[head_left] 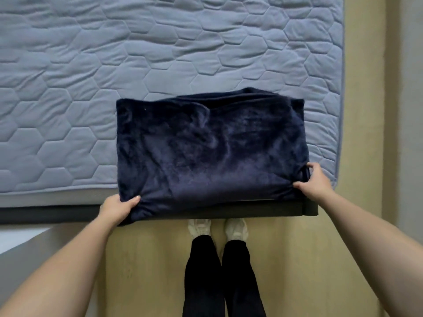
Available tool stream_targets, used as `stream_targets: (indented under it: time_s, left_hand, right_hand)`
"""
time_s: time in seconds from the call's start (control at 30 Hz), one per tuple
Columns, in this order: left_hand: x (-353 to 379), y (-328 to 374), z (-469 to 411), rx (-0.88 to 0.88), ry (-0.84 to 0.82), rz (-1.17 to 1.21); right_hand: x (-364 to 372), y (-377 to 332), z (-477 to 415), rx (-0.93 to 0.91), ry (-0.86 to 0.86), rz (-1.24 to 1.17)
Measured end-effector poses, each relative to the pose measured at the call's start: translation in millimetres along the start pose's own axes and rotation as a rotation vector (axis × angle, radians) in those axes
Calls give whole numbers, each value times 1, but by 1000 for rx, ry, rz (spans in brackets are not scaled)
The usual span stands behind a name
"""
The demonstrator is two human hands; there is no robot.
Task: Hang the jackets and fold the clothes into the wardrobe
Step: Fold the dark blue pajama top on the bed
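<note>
A dark navy fleece garment [210, 147] lies folded into a wide rectangle on the near right part of the mattress [91, 65], its near edge reaching the bed's edge. My left hand [117, 209] grips the garment's near left corner, thumb on top and fingers under the cloth. My right hand [314, 179] pinches the near right corner, with thumb and fingers curled round the fabric's edge. No wardrobe, hanger or jacket is in view.
The grey quilted mattress sits on a dark bed frame [57, 213]. Wooden floor [361, 133] runs along the bed's right side and beneath me. My feet in pale shoes [217, 227] stand right at the bed's edge.
</note>
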State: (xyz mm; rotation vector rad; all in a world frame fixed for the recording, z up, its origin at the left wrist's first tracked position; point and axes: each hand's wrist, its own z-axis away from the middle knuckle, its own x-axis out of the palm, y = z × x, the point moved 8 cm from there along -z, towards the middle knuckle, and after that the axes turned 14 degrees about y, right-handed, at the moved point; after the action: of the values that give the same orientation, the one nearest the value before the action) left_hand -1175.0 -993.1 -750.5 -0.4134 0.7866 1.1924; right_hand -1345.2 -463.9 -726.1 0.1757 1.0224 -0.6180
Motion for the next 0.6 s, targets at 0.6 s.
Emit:
stream_targets:
  time_s: [0.6]
  left_hand:
    - [-15, 263, -31, 1127, 581, -554]
  right_hand:
    - [-7, -201, -101, -895, 242, 444]
